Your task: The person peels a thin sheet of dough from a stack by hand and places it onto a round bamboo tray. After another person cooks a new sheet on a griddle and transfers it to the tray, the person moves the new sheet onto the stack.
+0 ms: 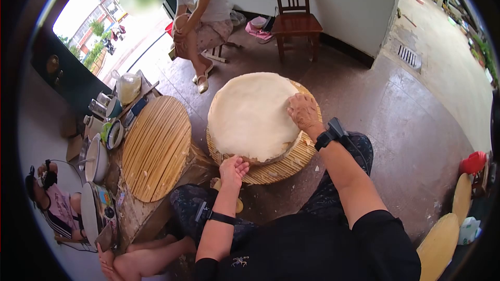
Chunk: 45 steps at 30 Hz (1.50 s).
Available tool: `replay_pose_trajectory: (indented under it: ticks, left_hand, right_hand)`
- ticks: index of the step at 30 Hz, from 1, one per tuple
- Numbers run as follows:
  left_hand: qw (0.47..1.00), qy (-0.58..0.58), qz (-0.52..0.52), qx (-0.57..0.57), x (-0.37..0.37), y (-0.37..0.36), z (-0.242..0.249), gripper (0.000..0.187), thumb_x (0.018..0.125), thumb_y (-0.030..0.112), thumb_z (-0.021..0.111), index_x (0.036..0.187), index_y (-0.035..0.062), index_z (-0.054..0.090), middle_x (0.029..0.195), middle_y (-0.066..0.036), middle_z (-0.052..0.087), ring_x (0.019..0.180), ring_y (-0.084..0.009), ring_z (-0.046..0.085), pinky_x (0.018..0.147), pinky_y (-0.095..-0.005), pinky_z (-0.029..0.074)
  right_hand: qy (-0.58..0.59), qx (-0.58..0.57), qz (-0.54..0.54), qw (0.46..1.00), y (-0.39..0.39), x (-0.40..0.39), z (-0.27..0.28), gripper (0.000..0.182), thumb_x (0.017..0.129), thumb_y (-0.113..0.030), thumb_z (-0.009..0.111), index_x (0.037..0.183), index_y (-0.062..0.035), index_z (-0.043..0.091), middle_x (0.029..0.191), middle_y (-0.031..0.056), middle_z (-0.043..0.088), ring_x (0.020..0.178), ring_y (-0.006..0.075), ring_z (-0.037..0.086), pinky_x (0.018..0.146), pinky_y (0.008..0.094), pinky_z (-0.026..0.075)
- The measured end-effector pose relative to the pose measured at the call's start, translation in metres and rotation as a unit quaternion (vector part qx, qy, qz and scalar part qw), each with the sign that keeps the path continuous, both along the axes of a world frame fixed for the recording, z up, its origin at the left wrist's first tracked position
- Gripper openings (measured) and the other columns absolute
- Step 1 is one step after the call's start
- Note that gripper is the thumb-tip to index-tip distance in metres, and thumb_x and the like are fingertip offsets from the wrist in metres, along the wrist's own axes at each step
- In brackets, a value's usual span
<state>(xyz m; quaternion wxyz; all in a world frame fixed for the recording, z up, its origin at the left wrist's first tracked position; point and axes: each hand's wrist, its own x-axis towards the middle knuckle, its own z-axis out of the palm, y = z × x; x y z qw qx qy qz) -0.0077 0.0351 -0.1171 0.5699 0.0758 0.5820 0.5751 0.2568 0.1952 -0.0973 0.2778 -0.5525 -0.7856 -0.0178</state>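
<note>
A large round sheet of pale flatbread (252,112) lies on a round slatted mat (278,171) in front of me. Its near edge is ragged and browned, with a torn strip standing up at the lower right. My left hand (234,170) is at the near left edge, fingers curled in a pinch on the rim. At the right edge, my right hand (304,112) has its fingers bent over the rim of the flatbread; their tips are partly hidden. What supports the mat is mostly hidden beneath it.
Left of me, another slatted round mat (156,148) rests on a worn block, beside a white bowl (96,158) and several containers. A seated person (203,15) and a wooden chair (297,21) are ahead. Another person's legs (151,260) show at lower left. Round boards (440,247) stand at lower right.
</note>
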Motion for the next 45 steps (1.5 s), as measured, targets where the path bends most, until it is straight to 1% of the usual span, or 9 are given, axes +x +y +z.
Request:
replay_pose_trajectory:
  ticks: [3, 7, 8, 15, 17, 32, 37, 44, 45]
  left_hand:
    - [0.997, 0.056, 0.044, 0.0, -0.004, -0.006, -0.003, 0.017, 0.086, 0.012, 0.06, 0.097, 0.0061, 0.049, 0.083, -0.007, 0.057, 0.066, -0.0226, 0.062, 0.056, -0.0351, 0.052]
    - [0.959, 0.266, 0.09, 0.048, -0.01, -0.004, -0.006, 0.052, 0.082, 0.006, 0.061, 0.129, 0.002, 0.04, 0.112, -0.015, 0.054, 0.1, -0.026, 0.057, 0.086, -0.0359, 0.048]
    - [0.95, 0.293, 0.083, 0.072, -0.011, -0.003, -0.008, 0.061, 0.081, 0.005, 0.059, 0.137, 0.0022, 0.035, 0.121, -0.018, 0.053, 0.11, -0.0255, 0.052, 0.097, -0.0324, 0.039]
    - [0.922, 0.374, 0.049, 0.082, -0.02, 0.018, 0.007, 0.055, 0.082, 0.005, 0.056, 0.134, 0.0005, 0.04, 0.127, -0.017, 0.051, 0.111, -0.0226, 0.052, 0.093, -0.0303, 0.04]
    - [0.94, 0.33, -0.015, 0.091, -0.024, 0.021, 0.004, 0.055, 0.083, 0.001, 0.053, 0.135, -0.0009, 0.038, 0.13, -0.013, 0.049, 0.12, -0.0214, 0.046, 0.102, -0.0301, 0.034]
    - [0.965, 0.22, -0.041, 0.136, -0.05, 0.033, -0.003, 0.058, 0.08, -0.005, 0.052, 0.136, -0.0019, 0.033, 0.132, -0.013, 0.048, 0.122, -0.0223, 0.045, 0.103, -0.0303, 0.032]
    - [0.923, 0.361, -0.119, 0.065, -0.051, 0.034, 0.018, 0.06, 0.076, -0.003, 0.057, 0.133, -0.0018, 0.038, 0.132, -0.014, 0.048, 0.121, -0.0243, 0.046, 0.103, -0.0321, 0.033]
    - [0.915, 0.387, -0.096, 0.061, -0.049, 0.031, 0.019, 0.058, 0.075, 0.002, 0.057, 0.131, -0.0009, 0.043, 0.131, -0.017, 0.048, 0.122, -0.0282, 0.046, 0.101, -0.0331, 0.036]
    - [0.871, 0.472, -0.105, 0.084, -0.051, 0.032, 0.017, 0.056, 0.075, 0.003, 0.058, 0.129, -0.0004, 0.045, 0.13, -0.019, 0.048, 0.121, -0.0303, 0.046, 0.102, -0.0341, 0.036]
  right_hand:
    - [0.075, 0.004, 0.0, 0.997, 0.005, 0.001, -0.008, 0.034, 0.078, -0.025, 0.065, 0.107, -0.0078, 0.06, 0.113, 0.0136, 0.057, 0.11, 0.0331, 0.05, 0.094, 0.0439, 0.039]
    - [0.179, 0.006, -0.016, 0.984, 0.014, 0.003, -0.016, 0.04, 0.08, -0.023, 0.064, 0.113, -0.0041, 0.056, 0.117, 0.0178, 0.055, 0.111, 0.0362, 0.05, 0.096, 0.0441, 0.038]
    - [0.19, -0.003, -0.028, 0.981, 0.018, 0.004, -0.018, 0.041, 0.08, -0.022, 0.063, 0.115, -0.0023, 0.054, 0.117, 0.0194, 0.055, 0.111, 0.0367, 0.05, 0.096, 0.0437, 0.039]
    - [0.193, -0.07, -0.032, 0.978, 0.012, 0.001, -0.013, 0.046, 0.082, -0.02, 0.061, 0.12, 0.0023, 0.05, 0.117, 0.0228, 0.054, 0.112, 0.0368, 0.049, 0.097, 0.0411, 0.04]
    - [0.196, -0.065, -0.03, 0.978, 0.012, 0.0, -0.014, 0.045, 0.082, -0.019, 0.061, 0.12, 0.0016, 0.05, 0.118, 0.0227, 0.053, 0.112, 0.0365, 0.049, 0.097, 0.041, 0.04]
    - [0.177, -0.088, -0.051, 0.979, 0.012, -0.002, -0.015, 0.043, 0.079, -0.02, 0.063, 0.118, -0.0031, 0.053, 0.12, 0.0198, 0.054, 0.114, 0.0354, 0.05, 0.098, 0.0402, 0.041]
    - [0.166, -0.1, -0.041, 0.98, 0.013, -0.001, -0.017, 0.046, 0.082, -0.021, 0.061, 0.121, -0.0003, 0.05, 0.119, 0.0205, 0.053, 0.113, 0.0356, 0.049, 0.097, 0.0419, 0.04]
    - [0.115, -0.12, -0.056, 0.984, 0.013, -0.004, -0.004, 0.045, 0.081, -0.022, 0.062, 0.12, -0.0004, 0.052, 0.12, 0.0201, 0.053, 0.114, 0.0353, 0.049, 0.098, 0.0416, 0.039]
    - [0.114, -0.127, -0.063, 0.983, 0.012, -0.004, -0.002, 0.045, 0.081, -0.022, 0.062, 0.119, -0.0008, 0.052, 0.119, 0.0199, 0.053, 0.114, 0.0352, 0.049, 0.098, 0.0418, 0.039]
